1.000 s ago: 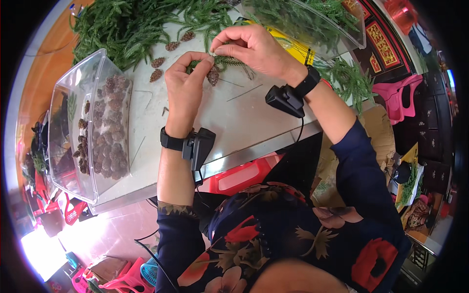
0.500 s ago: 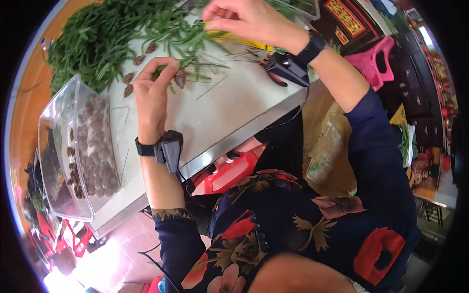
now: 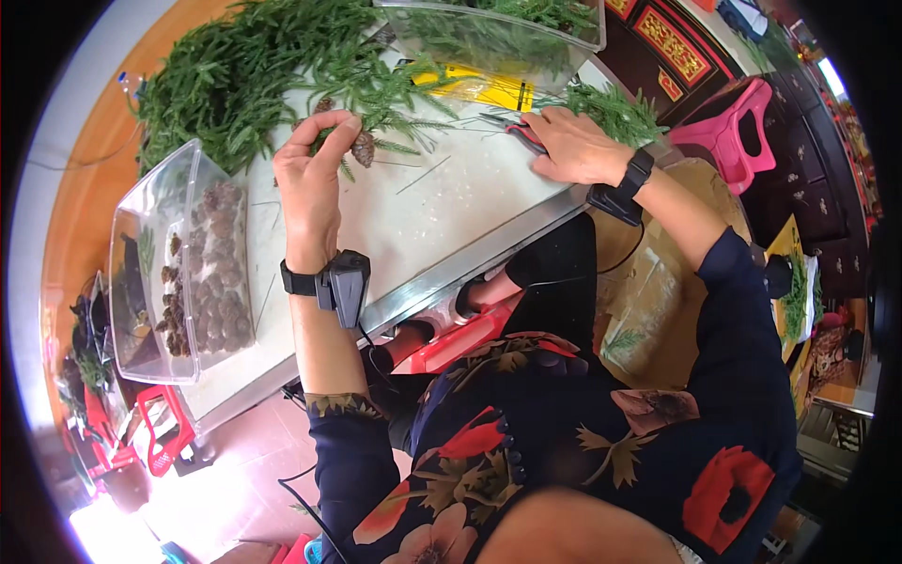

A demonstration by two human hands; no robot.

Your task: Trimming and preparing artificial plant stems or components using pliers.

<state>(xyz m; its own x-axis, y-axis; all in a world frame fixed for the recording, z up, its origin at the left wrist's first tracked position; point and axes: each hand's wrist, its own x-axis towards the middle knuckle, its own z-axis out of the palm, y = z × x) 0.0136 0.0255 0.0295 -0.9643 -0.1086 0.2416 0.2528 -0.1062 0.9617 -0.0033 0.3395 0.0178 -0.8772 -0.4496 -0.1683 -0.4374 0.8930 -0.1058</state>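
Worktable (image 3: 442, 211), pale: spreading under everything, near edge running close by right side, maybe losing things over it if knocked. Greenery pile (image 3: 216, 89): crowding from far left, maybe snagging if pulling away fast. Left hand (image 3: 315, 164): pinching thumb to forefinger, no gap showing, exact contact hidden. Right hand (image 3: 578, 150): resting half-curled over handles of red-and-black pliers (image 3: 520, 132); can't say whether gripping; likely fumbling if catching one handle only. Pine cone (image 3: 363, 148): sitting just beyond left pinch, above table; maybe dropping if easing that pinch. Thin wire (image 3: 423, 176): lying loose nearby, maybe getting swept off.
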